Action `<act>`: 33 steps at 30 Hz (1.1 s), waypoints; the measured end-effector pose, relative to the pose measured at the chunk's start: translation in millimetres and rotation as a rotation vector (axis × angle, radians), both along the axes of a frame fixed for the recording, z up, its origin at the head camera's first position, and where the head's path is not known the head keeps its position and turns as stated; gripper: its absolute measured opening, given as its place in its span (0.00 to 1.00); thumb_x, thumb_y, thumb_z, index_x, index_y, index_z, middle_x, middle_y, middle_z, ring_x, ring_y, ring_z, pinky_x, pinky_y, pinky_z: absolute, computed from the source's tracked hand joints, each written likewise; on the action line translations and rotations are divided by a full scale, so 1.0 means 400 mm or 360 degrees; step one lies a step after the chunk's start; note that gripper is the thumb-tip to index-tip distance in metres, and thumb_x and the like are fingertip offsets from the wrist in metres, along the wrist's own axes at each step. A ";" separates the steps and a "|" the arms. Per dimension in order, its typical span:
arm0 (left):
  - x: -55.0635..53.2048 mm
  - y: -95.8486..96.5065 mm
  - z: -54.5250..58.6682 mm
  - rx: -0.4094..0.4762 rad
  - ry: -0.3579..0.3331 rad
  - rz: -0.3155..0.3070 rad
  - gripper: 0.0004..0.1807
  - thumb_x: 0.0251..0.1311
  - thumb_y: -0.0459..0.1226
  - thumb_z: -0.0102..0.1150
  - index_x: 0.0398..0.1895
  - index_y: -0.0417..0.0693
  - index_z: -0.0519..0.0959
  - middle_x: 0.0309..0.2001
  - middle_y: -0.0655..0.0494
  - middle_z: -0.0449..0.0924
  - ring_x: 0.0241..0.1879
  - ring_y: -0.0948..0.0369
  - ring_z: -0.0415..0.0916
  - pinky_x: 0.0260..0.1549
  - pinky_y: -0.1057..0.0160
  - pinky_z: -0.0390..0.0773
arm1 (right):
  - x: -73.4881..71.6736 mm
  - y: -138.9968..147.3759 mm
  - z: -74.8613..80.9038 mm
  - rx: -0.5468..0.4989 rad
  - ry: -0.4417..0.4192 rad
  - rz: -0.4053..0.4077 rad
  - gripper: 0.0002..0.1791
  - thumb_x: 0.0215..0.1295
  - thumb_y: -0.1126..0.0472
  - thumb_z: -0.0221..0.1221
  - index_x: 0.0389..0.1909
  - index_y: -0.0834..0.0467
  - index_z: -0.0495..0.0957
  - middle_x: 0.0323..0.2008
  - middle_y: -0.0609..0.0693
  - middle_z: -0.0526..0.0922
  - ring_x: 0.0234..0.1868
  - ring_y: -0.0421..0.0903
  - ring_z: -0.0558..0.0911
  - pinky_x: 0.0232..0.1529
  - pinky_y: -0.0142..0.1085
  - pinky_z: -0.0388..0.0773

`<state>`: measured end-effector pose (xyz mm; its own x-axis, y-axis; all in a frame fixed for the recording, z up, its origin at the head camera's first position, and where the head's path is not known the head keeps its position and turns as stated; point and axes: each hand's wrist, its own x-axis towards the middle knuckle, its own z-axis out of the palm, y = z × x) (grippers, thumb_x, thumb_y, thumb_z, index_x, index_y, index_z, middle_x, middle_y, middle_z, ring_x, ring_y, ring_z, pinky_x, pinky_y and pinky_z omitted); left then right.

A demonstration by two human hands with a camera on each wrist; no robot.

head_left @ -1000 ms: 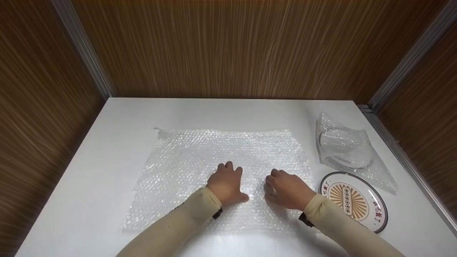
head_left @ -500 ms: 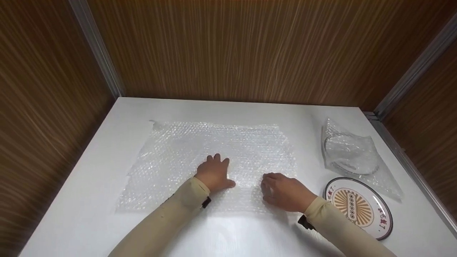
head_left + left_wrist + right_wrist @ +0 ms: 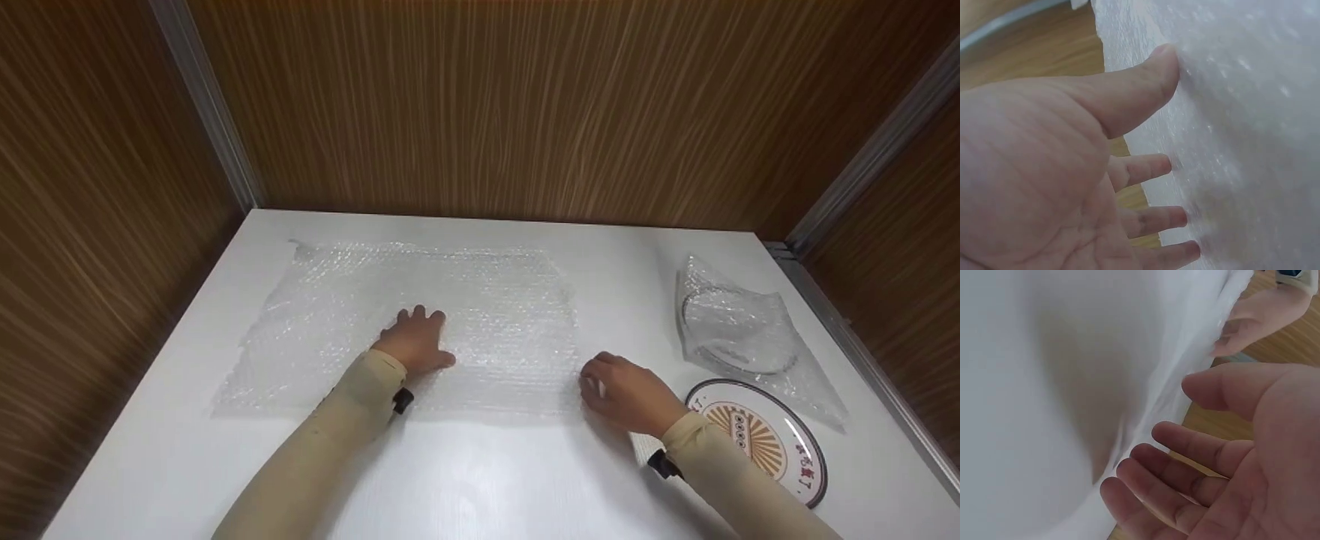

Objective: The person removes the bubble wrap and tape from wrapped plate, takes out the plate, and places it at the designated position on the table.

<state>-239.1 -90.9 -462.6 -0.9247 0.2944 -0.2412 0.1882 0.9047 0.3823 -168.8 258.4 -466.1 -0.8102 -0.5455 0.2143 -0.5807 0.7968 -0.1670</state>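
Observation:
A sheet of bubble wrap (image 3: 495, 300) lies spread flat on the white table. On its middle rests my left hand (image 3: 416, 341), fingers spread; the left wrist view shows the fingertips (image 3: 1165, 163) of that hand against the bubbly plastic. My right hand (image 3: 626, 390) is at the sheet's right edge, fingers loosely bent, with nothing visible between thumb and fingers in the right wrist view. Under the right forearm, partly hidden by the sleeve, lies a round plate (image 3: 806, 450) with a dark rim and an orange sunburst print.
At the right of the table (image 3: 510, 487) lies a bubble-wrap parcel (image 3: 739, 330) with a round plate-like outline inside, just behind the printed plate. Wood-grain panels (image 3: 480, 112) with metal corner strips wall the table in at the back and both sides.
The bubble wrap has slid left and away from me, with my left hand on it. My right hand has ended up at the sheet's right edge instead of on top of it.

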 end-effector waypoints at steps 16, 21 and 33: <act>-0.098 -0.120 0.005 0.0050 -0.0049 0.0033 0.43 0.66 0.49 0.66 0.78 0.42 0.61 0.71 0.34 0.61 0.72 0.37 0.58 0.68 0.33 0.64 | 0.093 0.124 0.038 -0.0040 -0.0115 -0.0223 0.08 0.64 0.61 0.67 0.43 0.57 0.84 0.42 0.46 0.84 0.39 0.46 0.85 0.39 0.43 0.83; -0.117 -0.168 -0.004 -0.0002 -0.0096 0.0008 0.42 0.72 0.48 0.58 0.82 0.43 0.54 0.79 0.31 0.48 0.78 0.33 0.44 0.71 0.28 0.51 | 0.119 0.160 0.065 -0.0079 -0.0135 -0.0266 0.10 0.66 0.60 0.67 0.46 0.57 0.84 0.46 0.47 0.84 0.42 0.48 0.85 0.43 0.45 0.83; -0.107 -0.234 -0.016 0.0072 -0.0005 0.0169 0.39 0.71 0.42 0.59 0.80 0.40 0.58 0.76 0.26 0.52 0.75 0.30 0.49 0.70 0.29 0.52 | 0.108 0.325 0.152 -0.0213 -0.0175 -0.0639 0.08 0.69 0.64 0.61 0.45 0.64 0.83 0.47 0.63 0.84 0.49 0.66 0.84 0.50 0.64 0.79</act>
<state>-281.8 -184.5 -469.0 -0.9506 0.2052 -0.2330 0.0908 0.9014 0.4234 -125.6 388.5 -405.4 -0.9744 -0.1556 0.1623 -0.2020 0.9229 -0.3278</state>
